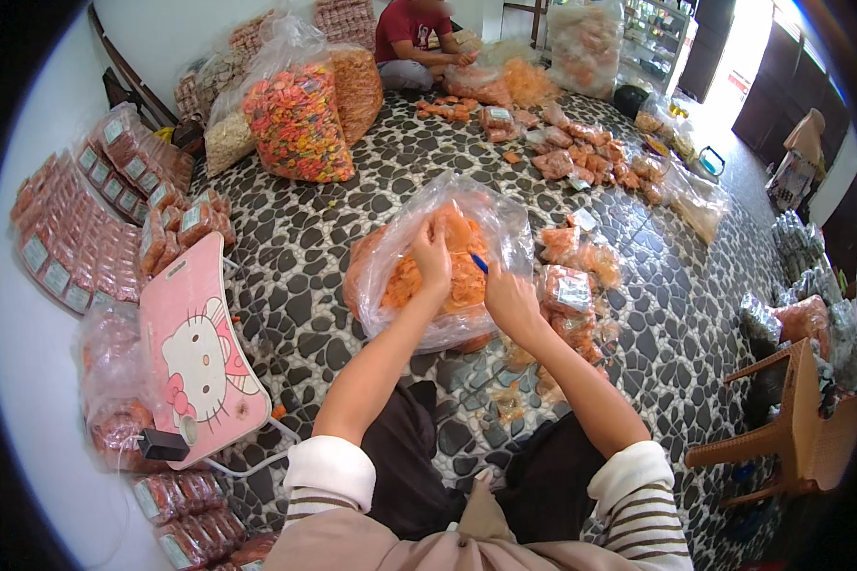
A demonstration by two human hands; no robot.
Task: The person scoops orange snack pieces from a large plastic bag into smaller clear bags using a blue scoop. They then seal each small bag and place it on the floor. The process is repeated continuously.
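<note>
Straight ahead of me a large clear plastic bag (503, 214) stands open on the floor, filled with thin orange chips (403, 278). My left hand (432, 257) is over the bag's mouth, its fingers pinching a larger flat orange piece (459, 232). In my right hand (512, 300) is a slim blue-handled tool (479, 263), pointing towards that piece. Its tip is too small to make out. Just right of the big bag lie several small packed bags of orange chips (560, 246), one with a printed label (573, 292).
To my left stands a pink folding table (186, 300) with a black adapter (164, 445) on it. Stacked packs (78, 235) line the wall. Tall bags of colourful snacks (300, 121) and a seated person (418, 43) are farther off. A brown plastic chair (793, 421) lies at right.
</note>
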